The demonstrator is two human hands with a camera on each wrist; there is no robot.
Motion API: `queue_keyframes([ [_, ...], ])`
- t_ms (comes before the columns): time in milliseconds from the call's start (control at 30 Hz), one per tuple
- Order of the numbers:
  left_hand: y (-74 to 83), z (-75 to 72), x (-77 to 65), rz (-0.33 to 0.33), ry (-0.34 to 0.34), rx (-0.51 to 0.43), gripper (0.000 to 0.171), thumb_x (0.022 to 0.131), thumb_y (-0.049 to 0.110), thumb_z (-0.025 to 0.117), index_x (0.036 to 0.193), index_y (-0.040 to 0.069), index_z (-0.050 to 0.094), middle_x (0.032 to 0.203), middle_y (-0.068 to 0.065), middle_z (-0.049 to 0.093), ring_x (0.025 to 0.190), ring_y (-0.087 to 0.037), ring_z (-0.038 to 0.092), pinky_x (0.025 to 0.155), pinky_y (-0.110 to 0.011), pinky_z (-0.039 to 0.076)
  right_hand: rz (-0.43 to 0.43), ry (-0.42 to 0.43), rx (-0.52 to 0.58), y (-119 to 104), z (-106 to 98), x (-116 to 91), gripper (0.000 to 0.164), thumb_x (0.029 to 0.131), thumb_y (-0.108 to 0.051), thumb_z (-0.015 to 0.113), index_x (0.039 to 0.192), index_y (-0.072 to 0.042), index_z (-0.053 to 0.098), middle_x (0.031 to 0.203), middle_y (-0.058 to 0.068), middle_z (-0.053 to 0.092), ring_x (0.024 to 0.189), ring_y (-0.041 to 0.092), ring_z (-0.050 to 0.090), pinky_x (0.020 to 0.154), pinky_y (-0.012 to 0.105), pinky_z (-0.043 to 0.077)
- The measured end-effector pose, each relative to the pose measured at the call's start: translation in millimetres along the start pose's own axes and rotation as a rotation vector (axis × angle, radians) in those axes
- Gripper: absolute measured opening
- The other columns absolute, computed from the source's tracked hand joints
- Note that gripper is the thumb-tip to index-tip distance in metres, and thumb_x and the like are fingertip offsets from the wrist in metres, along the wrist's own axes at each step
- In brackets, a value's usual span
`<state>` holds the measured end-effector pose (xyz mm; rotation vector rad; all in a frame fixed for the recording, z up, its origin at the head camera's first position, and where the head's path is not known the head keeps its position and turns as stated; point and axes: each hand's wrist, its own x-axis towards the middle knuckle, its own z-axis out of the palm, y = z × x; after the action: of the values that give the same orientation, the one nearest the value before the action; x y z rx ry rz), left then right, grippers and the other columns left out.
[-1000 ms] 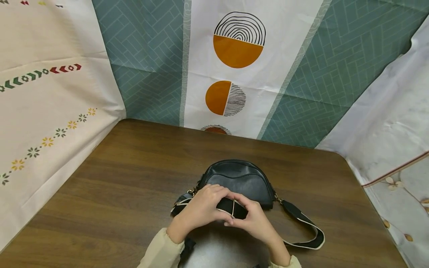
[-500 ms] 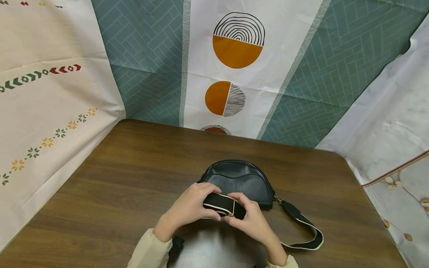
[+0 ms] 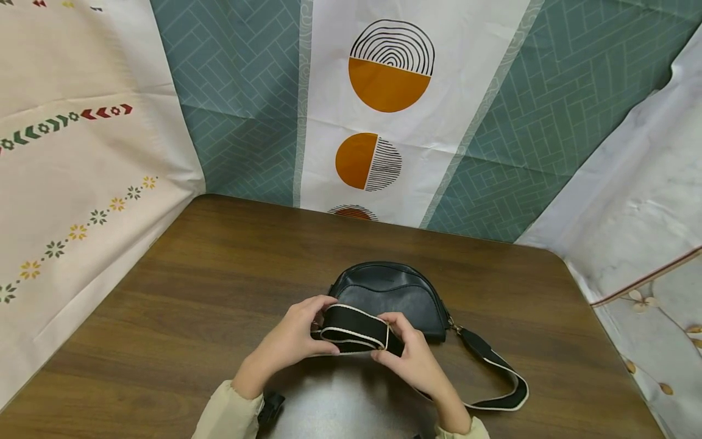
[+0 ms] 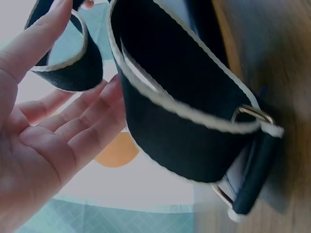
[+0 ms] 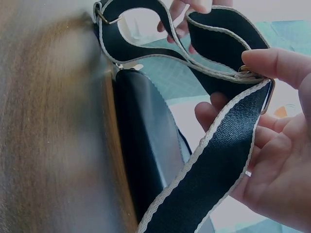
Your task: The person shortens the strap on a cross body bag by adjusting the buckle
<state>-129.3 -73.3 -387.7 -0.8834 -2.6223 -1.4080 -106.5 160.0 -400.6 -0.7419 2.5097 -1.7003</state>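
A black half-moon shoulder bag [image 3: 392,296] lies on the table, its strap [image 3: 356,322] drawn up in folds before it. This strap is black webbing with cream edges. My left hand [image 3: 287,341] holds the looped end on the left, thumb on the near side and fingers behind. My right hand [image 3: 417,356] pinches the strap at its metal slider buckle [image 3: 387,335], with the thumb pressing there in the right wrist view. A second metal ring [image 4: 255,114] shows at a lower bend of the strap [image 4: 180,141] in the left wrist view.
The rest of the strap [image 3: 515,387] curves over the wooden table [image 3: 230,274] on the right, clipped to the bag by a gold clasp [image 3: 454,325]. Patterned cloth [image 3: 241,97] hangs behind the table. A small black object [image 3: 271,407] is beside the left sleeve.
My left hand has moved left and away from the right hand, so more of the folded strap shows between them. The right hand stays nearly in place, and the bag has not moved.
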Motion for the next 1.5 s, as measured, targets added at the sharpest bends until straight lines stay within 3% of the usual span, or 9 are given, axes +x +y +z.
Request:
queue_keyframes([
  [300, -7.1, -4.3, -7.0, -0.006, 0.000, -0.001, 0.057, 0.059, 0.015, 0.083, 0.107, 0.002, 0.055, 0.091, -0.003, 0.058, 0.072, -0.015, 0.054, 0.066, -0.031, 0.047, 0.033, 0.005, 0.001, 4.0, -0.6, 1.5, 0.045, 0.073, -0.003, 0.069, 0.112, -0.003, 0.047, 0.101, 0.007, 0.061, 0.085, 0.013, 0.055, 0.074, 0.027, 0.044],
  [600, -13.1, -2.5, -11.3, -0.025, -0.003, 0.081, 0.056, 0.058, 0.017, 0.084, 0.105, 0.006, 0.055, 0.095, -0.002, 0.056, 0.075, -0.016, 0.051, 0.066, -0.028, 0.044, 0.045, 0.011, 0.010, 6.1, -0.8, 2.9, 0.045, 0.073, -0.002, 0.069, 0.112, -0.002, 0.047, 0.100, 0.009, 0.061, 0.085, 0.014, 0.056, 0.075, 0.025, 0.043],
  [933, -17.1, 4.3, -12.8, -0.095, -0.058, -0.050, 0.046, 0.060, 0.016, 0.082, 0.091, 0.009, 0.049, 0.077, 0.002, 0.051, 0.067, -0.011, 0.047, 0.061, -0.025, 0.041, 0.072, 0.049, 0.008, 6.6, -0.6, 1.6, 0.044, 0.073, -0.004, 0.070, 0.111, -0.004, 0.047, 0.091, 0.005, 0.063, 0.079, 0.013, 0.056, 0.071, 0.027, 0.043],
  [1100, -21.6, 5.1, -13.0, -0.050, -0.085, -0.134, 0.033, 0.065, 0.011, 0.078, 0.084, 0.006, 0.052, 0.077, 0.001, 0.056, 0.072, -0.010, 0.054, 0.067, -0.025, 0.044, 0.093, 0.070, 0.015, 7.3, -0.8, 0.8, 0.044, 0.071, -0.001, 0.069, 0.109, -0.005, 0.048, 0.087, 0.004, 0.063, 0.077, 0.012, 0.055, 0.070, 0.026, 0.043],
  [1267, -26.2, 4.5, -11.6, 0.024, -0.101, -0.213, 0.014, 0.071, 0.003, 0.072, 0.074, 0.005, 0.058, 0.077, 0.000, 0.061, 0.073, -0.006, 0.057, 0.068, -0.025, 0.046, 0.093, 0.032, 0.047, 7.0, -2.2, 0.4, 0.043, 0.069, 0.004, 0.068, 0.106, -0.003, 0.049, 0.089, 0.007, 0.062, 0.076, 0.013, 0.054, 0.067, 0.029, 0.045],
  [1500, -29.1, -3.2, -11.7, -0.006, -0.090, -0.217, 0.010, 0.073, -0.002, 0.069, 0.072, 0.005, 0.062, 0.073, -0.003, 0.064, 0.067, -0.005, 0.057, 0.065, -0.024, 0.046, 0.071, -0.031, 0.021, 7.1, -12.6, -1.2, 0.045, 0.066, 0.001, 0.073, 0.105, -0.004, 0.053, 0.086, 0.004, 0.063, 0.070, 0.012, 0.056, 0.063, 0.029, 0.046],
])
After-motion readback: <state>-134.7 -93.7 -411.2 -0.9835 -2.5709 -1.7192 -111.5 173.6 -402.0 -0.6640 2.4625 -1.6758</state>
